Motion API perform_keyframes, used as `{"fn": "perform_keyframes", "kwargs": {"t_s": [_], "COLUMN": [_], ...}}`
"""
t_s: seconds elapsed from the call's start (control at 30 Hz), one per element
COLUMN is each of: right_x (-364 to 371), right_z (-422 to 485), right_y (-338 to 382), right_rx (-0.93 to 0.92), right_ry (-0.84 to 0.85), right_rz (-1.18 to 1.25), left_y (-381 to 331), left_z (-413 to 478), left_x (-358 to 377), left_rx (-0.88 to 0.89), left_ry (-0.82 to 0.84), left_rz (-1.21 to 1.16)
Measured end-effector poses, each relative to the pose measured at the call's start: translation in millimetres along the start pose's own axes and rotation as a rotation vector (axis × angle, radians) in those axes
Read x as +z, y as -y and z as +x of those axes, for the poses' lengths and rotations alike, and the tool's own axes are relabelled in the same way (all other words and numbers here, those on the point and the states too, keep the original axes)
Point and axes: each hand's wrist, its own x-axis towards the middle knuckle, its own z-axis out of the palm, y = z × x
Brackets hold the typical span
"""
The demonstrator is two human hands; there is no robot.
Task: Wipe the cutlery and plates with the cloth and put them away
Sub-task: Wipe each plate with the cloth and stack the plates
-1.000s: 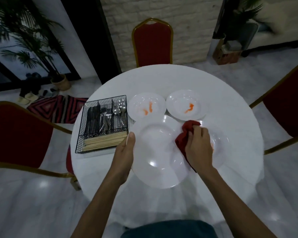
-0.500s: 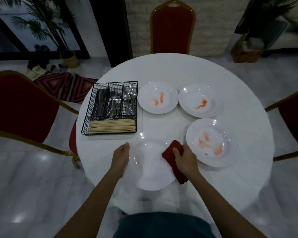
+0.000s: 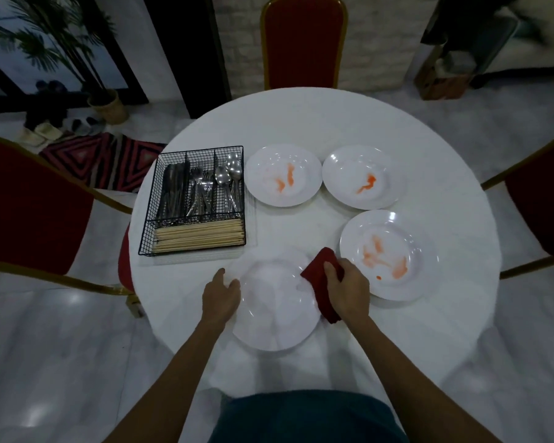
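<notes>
Gripping the red cloth (image 3: pixel 318 272), the right hand (image 3: pixel 349 294) presses it to the right edge of the near plate (image 3: pixel 275 310). The left hand (image 3: pixel 221 295) holds that plate's opposite rim, thumb on top. Just right of the right hand lies a stained plate (image 3: pixel 397 238), smeared orange. Beyond both hands sit a far-left plate (image 3: pixel 282 167) and a far-right plate (image 3: pixel 349 167), each smeared too. Beyond the left hand a wire basket (image 3: pixel 150 209) holds cutlery (image 3: pixel 202 193) and chopsticks (image 3: pixel 199 239) on the round white table (image 3: pixel 301 123).
</notes>
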Motion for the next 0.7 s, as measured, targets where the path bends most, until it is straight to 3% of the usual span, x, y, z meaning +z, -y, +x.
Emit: {"fn": "perform_keyframes", "kwargs": {"t_s": [0.13, 0.23, 0.3, 0.43, 0.7], "right_x": [-29, -39, -45, -59, -86], "right_z": [-7, -18, -25, -33, -32], "right_y": [-4, -19, -26, -37, -54], "right_rx": [0.093, 0.209, 0.277, 0.337, 0.416], "right_ry": [-0.057, -0.097, -0.124, -0.193, -0.257], "right_rz": [0.195, 0.296, 0.363, 0.415, 0.435], "left_y": [-19, -45, -67, -112, -143], "left_z": [-17, -38, -47, -50, -16], "left_x": [17, 53, 80, 124, 176], "left_rx": [0.259, 0.518, 0.557, 0.506, 0.104], "left_ry": [-0.156, -0.031, 0.089, 0.201, 0.333], "left_rz": [0.332, 0.257, 0.161, 0.120, 0.062]}}
